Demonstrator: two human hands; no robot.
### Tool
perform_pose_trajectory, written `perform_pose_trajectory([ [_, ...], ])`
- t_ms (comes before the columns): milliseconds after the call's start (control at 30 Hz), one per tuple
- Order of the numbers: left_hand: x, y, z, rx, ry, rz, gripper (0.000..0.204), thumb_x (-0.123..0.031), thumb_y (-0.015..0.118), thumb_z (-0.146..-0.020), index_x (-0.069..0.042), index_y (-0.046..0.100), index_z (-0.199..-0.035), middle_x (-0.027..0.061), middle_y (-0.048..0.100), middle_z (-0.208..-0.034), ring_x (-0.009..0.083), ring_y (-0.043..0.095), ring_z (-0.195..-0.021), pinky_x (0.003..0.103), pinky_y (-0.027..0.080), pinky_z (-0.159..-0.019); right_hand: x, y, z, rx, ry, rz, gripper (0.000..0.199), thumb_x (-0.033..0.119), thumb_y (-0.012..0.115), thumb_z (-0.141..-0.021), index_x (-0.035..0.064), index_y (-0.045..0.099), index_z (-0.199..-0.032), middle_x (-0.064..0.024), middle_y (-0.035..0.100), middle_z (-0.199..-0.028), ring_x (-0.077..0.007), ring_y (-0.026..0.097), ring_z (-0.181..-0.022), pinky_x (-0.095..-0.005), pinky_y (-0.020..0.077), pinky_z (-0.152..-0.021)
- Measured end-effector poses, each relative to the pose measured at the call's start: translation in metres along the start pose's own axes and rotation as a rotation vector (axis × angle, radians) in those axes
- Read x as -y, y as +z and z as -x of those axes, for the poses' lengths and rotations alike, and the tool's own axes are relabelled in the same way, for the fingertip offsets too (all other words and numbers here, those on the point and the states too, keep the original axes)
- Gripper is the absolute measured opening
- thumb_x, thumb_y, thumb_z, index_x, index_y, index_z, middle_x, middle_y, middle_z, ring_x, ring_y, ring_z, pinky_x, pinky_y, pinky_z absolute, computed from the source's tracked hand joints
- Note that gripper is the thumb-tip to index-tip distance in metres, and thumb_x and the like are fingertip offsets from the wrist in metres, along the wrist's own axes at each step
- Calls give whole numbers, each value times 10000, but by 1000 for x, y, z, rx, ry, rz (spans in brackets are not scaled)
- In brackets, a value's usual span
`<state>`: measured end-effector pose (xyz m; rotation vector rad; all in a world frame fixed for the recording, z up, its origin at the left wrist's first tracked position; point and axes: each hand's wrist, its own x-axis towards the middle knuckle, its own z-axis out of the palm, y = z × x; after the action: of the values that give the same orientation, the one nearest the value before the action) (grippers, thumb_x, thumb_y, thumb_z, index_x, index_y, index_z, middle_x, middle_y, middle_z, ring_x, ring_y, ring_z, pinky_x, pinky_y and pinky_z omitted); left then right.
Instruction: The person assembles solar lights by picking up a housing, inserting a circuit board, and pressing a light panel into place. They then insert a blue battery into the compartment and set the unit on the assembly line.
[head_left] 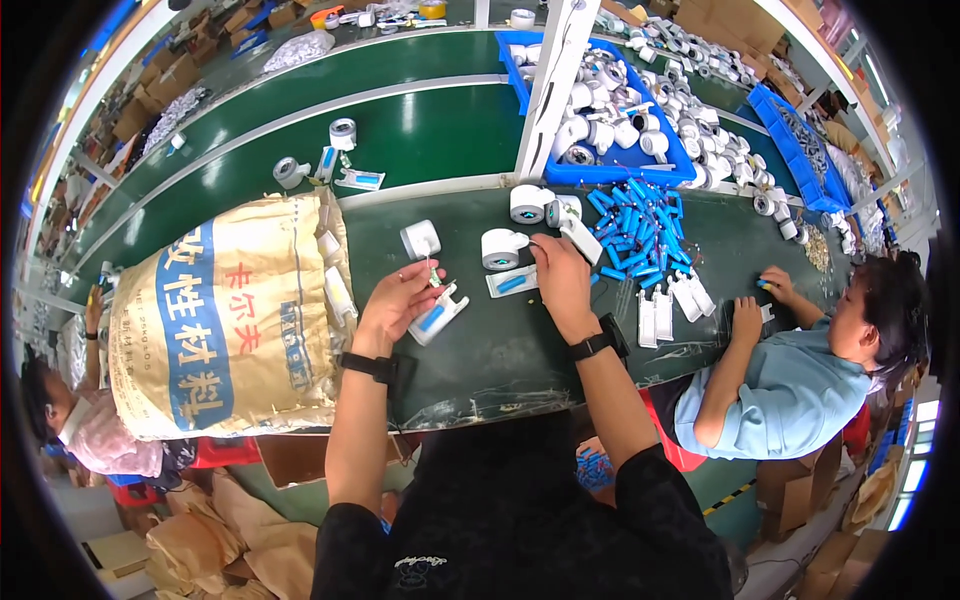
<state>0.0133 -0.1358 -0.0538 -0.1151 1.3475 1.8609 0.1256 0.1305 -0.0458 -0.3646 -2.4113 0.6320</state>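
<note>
My left hand (392, 302) pinches a small circuit board (434, 276) between thumb and fingers. Just beyond it lies a white round housing (420, 239); thin wires seem to run between them. Under these fingers is a white handle shell (446, 312) with a blue battery in it. My right hand (562, 282) is closed, its fingertips at the short neck of a second white round housing (500, 248). Below that housing, beside the right hand, rests another handle shell (513, 282) with a blue battery. Two more round housings (530, 203) stand farther back.
Loose blue batteries (632, 232) are heaped right of my right hand, with white shells (656, 318) in front. A large paper sack (230, 310) fills the left side. Behind the bench's rail, a blue crate (625, 172) holds white housings. A co-worker (790, 370) sits at the right.
</note>
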Motion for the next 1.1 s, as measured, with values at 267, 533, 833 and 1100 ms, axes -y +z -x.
perform_pose_trajectory([
  [267, -3, 11, 2, -74, 213, -297, 359, -113, 689, -973, 3, 626, -1307, 41, 728, -1005, 82, 666, -831, 204, 539, -736, 2, 2, 6, 44, 193, -232, 250, 40, 762, -847, 14, 692, -1085, -156, 685, -980, -317, 685, -817, -411, 541, -704],
  [533, -3, 27, 5, -209, 295, -482, 401, -84, 690, -956, 55, 609, -1323, 81, 748, -1037, 74, 663, -826, 207, 534, -733, 6, 7, 11, -59, 165, -250, 222, 40, 784, -839, 6, 690, -1038, -134, 704, -968, -249, 702, -780, -356, 560, -697],
  [833, -4, 27, 1, -206, 280, -548, 278, -60, 653, -961, 43, 650, -1220, 58, 742, -971, 72, 655, -790, 208, 537, -720, -1, 9, 14, -29, 52, -178, 192, 45, 789, -832, 8, 679, -984, -125, 701, -944, -238, 686, -747, -344, 551, -667],
  [1100, -2, 25, -7, -213, 301, -575, 253, -56, 655, -947, 39, 665, -1181, 39, 736, -910, 69, 651, -756, 214, 539, -691, 1, 5, 11, 8, 55, -176, 162, 47, 780, -829, 8, 682, -952, -133, 690, -909, -278, 673, -761, -377, 540, -676],
])
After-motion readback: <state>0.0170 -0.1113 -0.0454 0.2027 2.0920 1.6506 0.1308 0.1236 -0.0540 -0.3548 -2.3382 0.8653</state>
